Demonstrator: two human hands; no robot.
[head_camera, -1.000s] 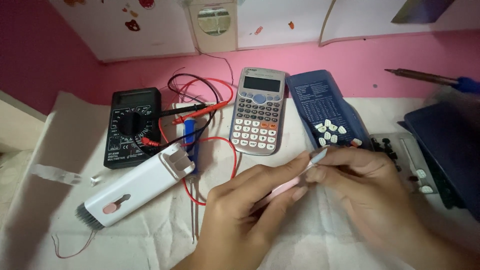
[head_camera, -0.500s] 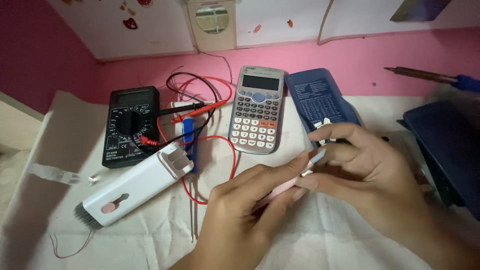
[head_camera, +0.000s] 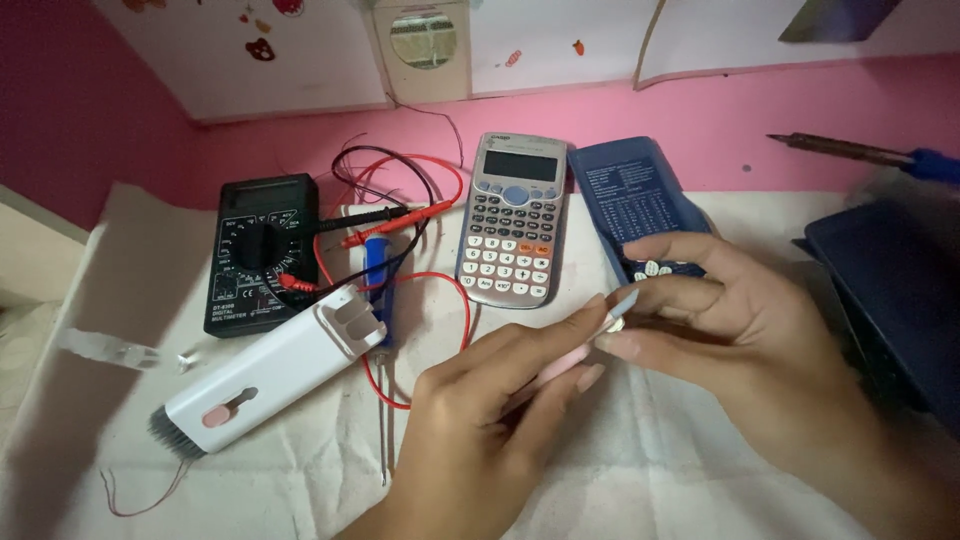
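Holding a slim pink pen-like tool (head_camera: 560, 362) between them, the left hand (head_camera: 480, 420) pinches its shaft while the right hand (head_camera: 740, 330) grips its pale tip, just in front of the grey calculator (head_camera: 512, 220). That calculator looks closed and untouched, so the work seems barely begun; small white keys (head_camera: 650, 268) lie on the blue cover (head_camera: 640, 205) right of it.

A pink desk (head_camera: 800, 130) carries a crumpled white cloth (head_camera: 650, 470). On the cloth lie a black multimeter (head_camera: 255, 255), a grey scientific calculator (head_camera: 512, 220), a dark blue slide cover (head_camera: 635, 200) and a white brush-ended cleaning tool (head_camera: 265, 370).
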